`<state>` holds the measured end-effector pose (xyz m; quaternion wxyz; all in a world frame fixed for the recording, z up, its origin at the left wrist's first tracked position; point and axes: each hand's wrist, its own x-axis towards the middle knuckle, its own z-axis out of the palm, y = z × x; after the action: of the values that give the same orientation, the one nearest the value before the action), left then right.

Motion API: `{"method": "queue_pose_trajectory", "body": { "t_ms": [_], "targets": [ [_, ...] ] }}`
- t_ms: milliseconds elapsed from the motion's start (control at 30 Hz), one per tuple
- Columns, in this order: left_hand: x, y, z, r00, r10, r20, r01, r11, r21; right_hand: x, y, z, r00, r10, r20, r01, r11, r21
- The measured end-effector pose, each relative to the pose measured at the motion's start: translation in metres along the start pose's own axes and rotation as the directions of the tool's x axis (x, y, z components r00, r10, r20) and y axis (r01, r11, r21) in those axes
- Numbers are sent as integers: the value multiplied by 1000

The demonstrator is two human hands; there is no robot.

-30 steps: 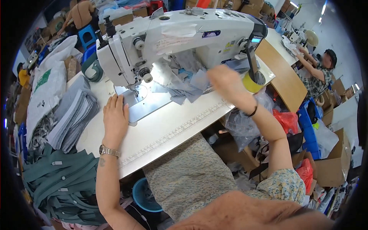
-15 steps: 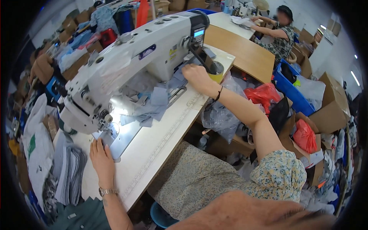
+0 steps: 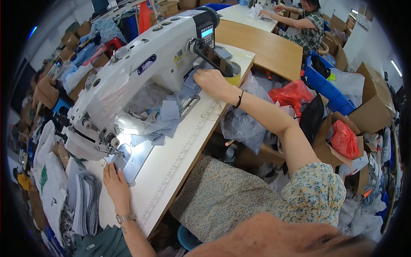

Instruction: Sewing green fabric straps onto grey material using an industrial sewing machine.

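My left hand (image 3: pixel 117 186) lies with its fingers extended on the bed of a white sewing machine (image 3: pixel 130 75), its fingertips beside the needle plate (image 3: pixel 135 163); a grey piece may lie under them. My right hand (image 3: pixel 212 84) is closed, fingers curled among small grey fabric pieces (image 3: pixel 169 110) at the right end of the machine's bed; what they hold is hidden. Near it are a dark phone-like object (image 3: pixel 212 58) and a yellow tape roll (image 3: pixel 233 77). A stack of grey fabric (image 3: pixel 85 201) sits left of my left hand.
Left are a white sack (image 3: pixel 49 180) and dark green straps (image 3: pixel 100 242). Right are a wooden board (image 3: pixel 261 47), plastic bags (image 3: pixel 239 128), a blue crate (image 3: pixel 325 85) and cardboard boxes (image 3: pixel 370 98). Two other people (image 3: pixel 310 30) (image 3: pixel 45 90) are in the background.
My view has turned rightward. My right hand has moved from above the bed down to the fabric pieces at the machine's right. My left hand stays near the needle.
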<state>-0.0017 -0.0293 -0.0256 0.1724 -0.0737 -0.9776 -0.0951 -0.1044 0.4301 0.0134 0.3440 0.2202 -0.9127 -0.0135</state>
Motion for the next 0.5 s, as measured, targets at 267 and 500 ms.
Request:
{"method": "queue_pose_trajectory", "body": {
  "t_ms": [267,500],
  "targets": [
    [1,3,-3,1000,-16,18,17,1000,-21,-1,-3,-3,998,60,29,-62,994,94],
    [0,4,-6,1000,-11,18,12,1000,-21,-7,-1,-6,1000,25,-3,-24,984,176]
  ]
}}
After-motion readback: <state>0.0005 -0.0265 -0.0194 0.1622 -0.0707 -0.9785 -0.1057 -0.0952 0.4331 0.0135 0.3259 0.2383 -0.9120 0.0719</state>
